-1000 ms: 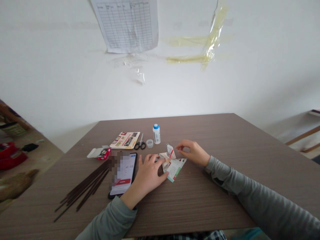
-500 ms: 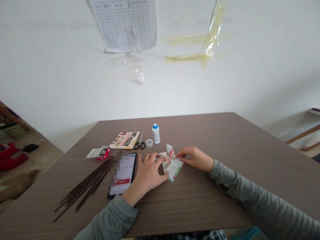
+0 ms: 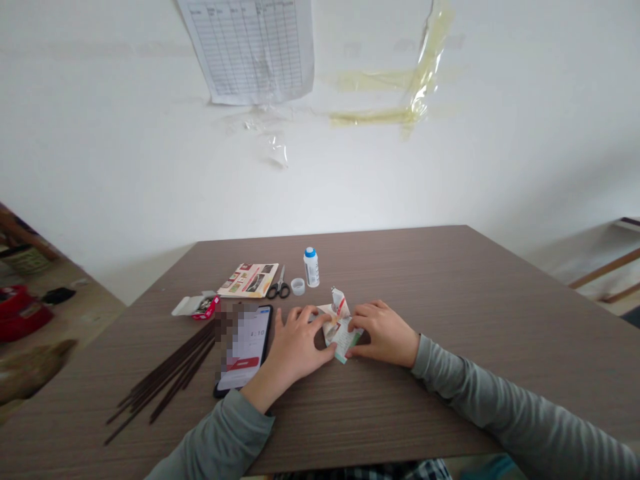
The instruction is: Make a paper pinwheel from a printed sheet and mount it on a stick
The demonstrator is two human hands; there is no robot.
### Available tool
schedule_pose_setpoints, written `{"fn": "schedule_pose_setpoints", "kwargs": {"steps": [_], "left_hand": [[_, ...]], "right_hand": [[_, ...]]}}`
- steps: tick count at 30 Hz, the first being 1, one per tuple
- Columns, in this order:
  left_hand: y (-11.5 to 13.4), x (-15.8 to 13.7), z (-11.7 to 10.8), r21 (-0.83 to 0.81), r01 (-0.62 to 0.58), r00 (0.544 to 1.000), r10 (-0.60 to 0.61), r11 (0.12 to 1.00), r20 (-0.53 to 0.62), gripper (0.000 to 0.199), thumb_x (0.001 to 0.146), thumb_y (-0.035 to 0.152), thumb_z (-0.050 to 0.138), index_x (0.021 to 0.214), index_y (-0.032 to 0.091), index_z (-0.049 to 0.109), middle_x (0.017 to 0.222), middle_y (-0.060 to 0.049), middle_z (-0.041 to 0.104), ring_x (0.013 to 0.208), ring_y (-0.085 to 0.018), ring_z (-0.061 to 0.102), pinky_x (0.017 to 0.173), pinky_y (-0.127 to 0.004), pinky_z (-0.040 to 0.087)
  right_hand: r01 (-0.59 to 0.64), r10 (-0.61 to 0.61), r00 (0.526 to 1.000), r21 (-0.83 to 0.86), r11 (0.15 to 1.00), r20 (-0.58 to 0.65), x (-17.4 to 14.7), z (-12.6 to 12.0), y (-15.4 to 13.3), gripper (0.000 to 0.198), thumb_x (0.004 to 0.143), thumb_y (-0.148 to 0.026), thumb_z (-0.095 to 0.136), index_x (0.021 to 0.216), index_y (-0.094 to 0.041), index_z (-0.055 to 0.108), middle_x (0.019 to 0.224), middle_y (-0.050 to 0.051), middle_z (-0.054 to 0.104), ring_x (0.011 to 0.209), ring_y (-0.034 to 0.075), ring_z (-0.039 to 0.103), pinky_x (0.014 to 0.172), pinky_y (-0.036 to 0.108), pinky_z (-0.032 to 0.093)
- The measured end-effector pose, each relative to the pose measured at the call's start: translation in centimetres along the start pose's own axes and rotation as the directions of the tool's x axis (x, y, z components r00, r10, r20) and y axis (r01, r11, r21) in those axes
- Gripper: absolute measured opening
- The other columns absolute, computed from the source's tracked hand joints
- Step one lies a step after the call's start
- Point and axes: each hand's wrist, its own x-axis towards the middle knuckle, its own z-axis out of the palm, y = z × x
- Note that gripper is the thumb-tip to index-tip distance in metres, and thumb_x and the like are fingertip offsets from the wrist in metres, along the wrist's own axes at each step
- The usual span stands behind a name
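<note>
A folded piece of printed paper (image 3: 343, 338) lies on the table, with a pointed flap (image 3: 340, 301) standing up at its far end. My left hand (image 3: 299, 341) holds its left side, thumb at the near corner and index finger along the far edge. From the right, my right hand (image 3: 387, 333) grips the paper's right edge between thumb and fingers. Just left of my left hand lies a phone (image 3: 246, 350), its screen lit and partly blurred out.
Behind the paper stand a white bottle with a blue cap (image 3: 311, 268) and a small clear cup (image 3: 298, 287). Scissors (image 3: 279, 287), a printed booklet (image 3: 249, 280), an open red box (image 3: 207, 307) and several dark thin sticks (image 3: 167, 377) lie to the left. A wall (image 3: 375, 180) borders the table's far edge.
My right hand has shifted nearer to me along the paper's right edge, and its thumb is now at the near corner. The left hand stays in place.
</note>
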Motion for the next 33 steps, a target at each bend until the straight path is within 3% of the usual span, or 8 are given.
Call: {"fn": "schedule_pose_setpoints", "kwargs": {"steps": [6,14,20,33], "left_hand": [[-0.1,0.1,0.0,0.010,0.003,1.000,-0.003,1.000,0.001,0.059,0.109,0.045,0.098,0.168,0.040,0.091,0.177,-0.016,0.083,0.169,-0.058,0.071,0.152,-0.101,0.035],[-0.4,0.2,0.2,0.005,-0.007,1.000,0.007,1.000,-0.010,0.058,0.109,0.045,0.098,0.166,0.042,0.092,0.175,-0.016,0.083,0.166,-0.058,0.073,0.150,-0.102,0.035],[-0.6,0.2,0.4,0.005,-0.010,1.000,0.010,1.000,-0.027,0.057,0.108,0.047,0.099,0.164,0.045,0.093,0.172,-0.014,0.084,0.165,-0.057,0.073,0.150,-0.101,0.037],[-0.6,0.2,0.6,-0.018,-0.019,0.999,0.018,1.000,-0.044,0.055,0.107,0.047,0.100,0.162,0.044,0.094,0.170,-0.014,0.085,0.162,-0.057,0.074,0.150,-0.101,0.038]], "right_hand": [[-0.065,0.076,0.993,-0.110,0.992,0.092,0.0,0.1,-0.6,0.039,0.104,-0.067,0.106,0.122,-0.035,0.096,0.119,0.008,0.089,0.119,0.037,0.086,0.118,0.055,0.065],[-0.027,0.031,0.999,-0.134,0.991,0.027,-0.1,0.6,-0.2,0.038,0.103,-0.065,0.106,0.123,-0.035,0.095,0.117,0.006,0.091,0.116,0.036,0.088,0.117,0.054,0.067],[0.021,-0.026,0.999,-0.135,0.991,-0.042,-0.3,1.3,0.2,0.026,0.104,-0.058,0.105,0.114,-0.037,0.095,0.109,0.005,0.090,0.108,0.034,0.088,0.110,0.053,0.069],[0.058,-0.067,0.995,-0.116,0.992,-0.075,-0.3,1.7,0.9,0.015,0.108,-0.044,0.100,0.121,-0.039,0.095,0.110,0.004,0.092,0.109,0.033,0.088,0.112,0.051,0.068]]}}
